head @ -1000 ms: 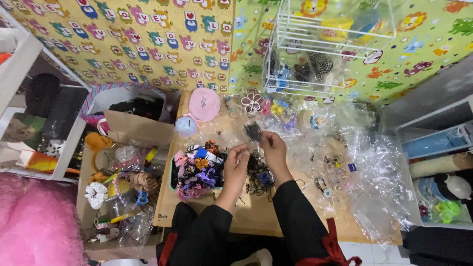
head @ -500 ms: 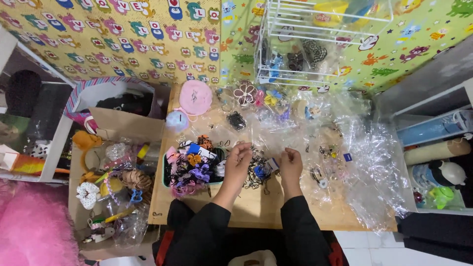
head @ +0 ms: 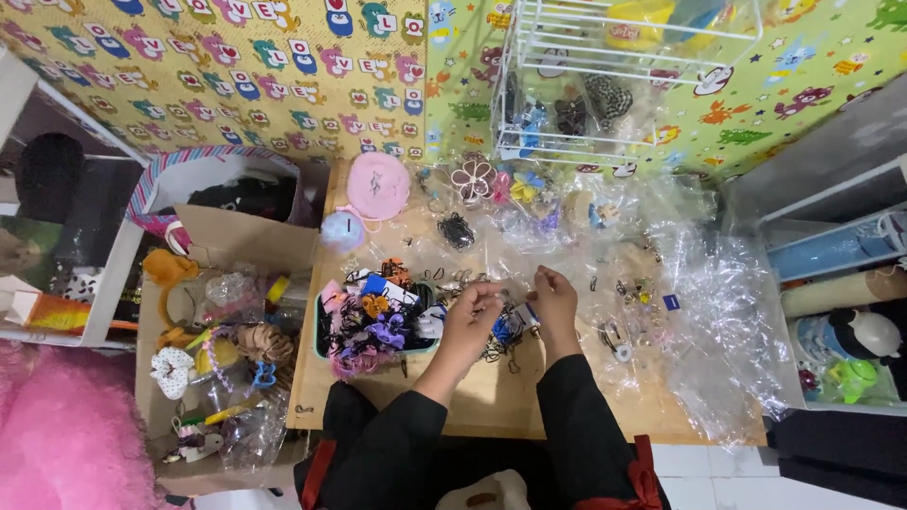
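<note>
My left hand (head: 472,310) and my right hand (head: 555,295) hover close together over the middle of the wooden table (head: 491,401). Both have their fingertips pinched, and a small clear packet (head: 513,300) seems to stretch between them; its contents are too small to tell. Just below the hands lies a heap of dark metal clips with a blue piece (head: 505,329). Left of my left hand stands a teal tray (head: 326,351) heaped with several colourful hair clips and bows.
Crinkled clear plastic bags (head: 718,331) cover the table's right half. A pink round case (head: 378,184) and a small bluish ball (head: 342,229) sit at the back left, beside a white wire rack (head: 614,85). A cardboard box (head: 217,368) of accessories stands to the left, with shelves on both sides.
One second ago both hands were raised near the back with a dark item. They came down and spread apart over the table, then closed in together above the clip heap.
</note>
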